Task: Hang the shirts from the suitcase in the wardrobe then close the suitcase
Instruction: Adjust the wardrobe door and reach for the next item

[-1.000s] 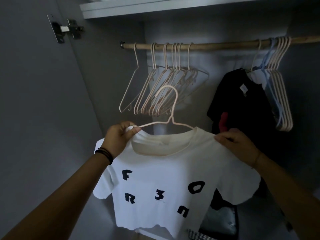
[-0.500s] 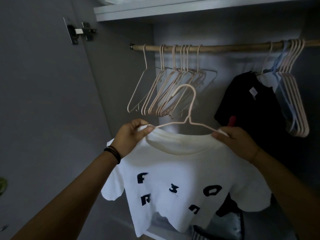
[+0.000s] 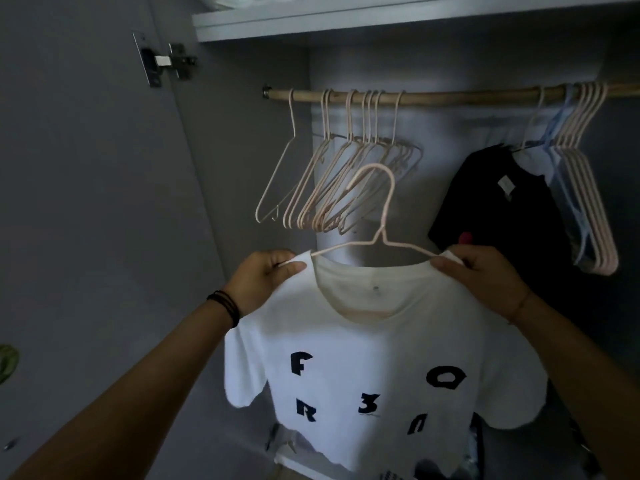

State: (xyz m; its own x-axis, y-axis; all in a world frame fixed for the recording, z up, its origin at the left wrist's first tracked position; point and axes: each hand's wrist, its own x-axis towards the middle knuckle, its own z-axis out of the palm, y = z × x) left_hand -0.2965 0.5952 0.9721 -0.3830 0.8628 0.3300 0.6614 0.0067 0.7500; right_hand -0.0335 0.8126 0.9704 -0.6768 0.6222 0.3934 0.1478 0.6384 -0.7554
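A shelf lies above the rod. Left of the rod stands the open wardrobe door, and its hinge sits a little higher than the rod. A bunch of empty hangers hangs on the left part of the rod. On the right part of the rod hangs a shirt, and a second bunch of hangers hangs just right of it. Below the rod and in front of it is a held hanger with a T-shirt on it; its hook does not touch the rod. The left hand grips the T-shirt's left shoulder and the right hand its right shoulder, both below the rod.
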